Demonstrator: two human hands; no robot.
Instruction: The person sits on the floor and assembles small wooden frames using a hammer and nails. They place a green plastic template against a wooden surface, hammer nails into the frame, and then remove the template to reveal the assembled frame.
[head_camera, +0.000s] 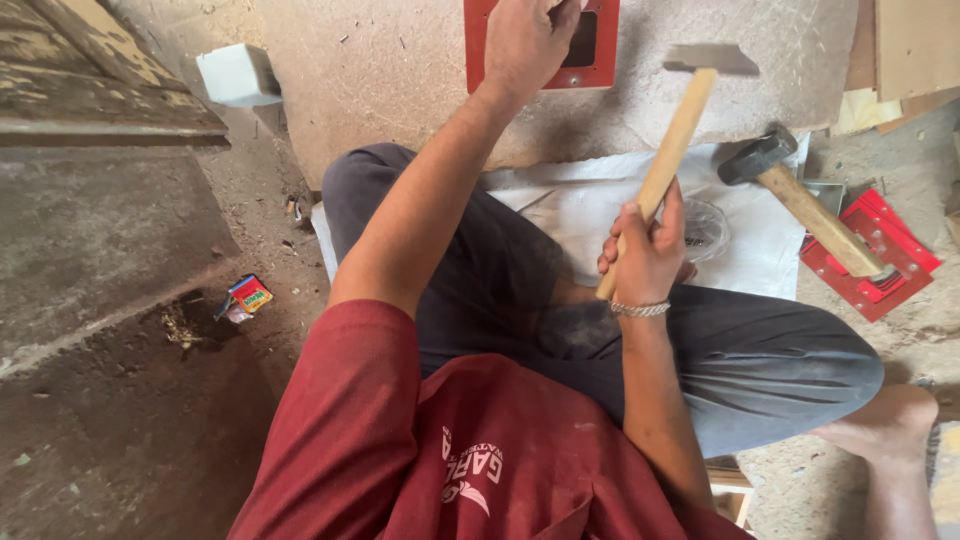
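Right hand (648, 255) grips hammer (678, 130), head blurred.

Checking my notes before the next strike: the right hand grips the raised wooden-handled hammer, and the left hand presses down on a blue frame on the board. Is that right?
Not quite. The frame under the left hand is red, not blue. The rest holds: the right hand grips the raised wooden-handled hammer, and the frame lies on the board. The head view shows it.
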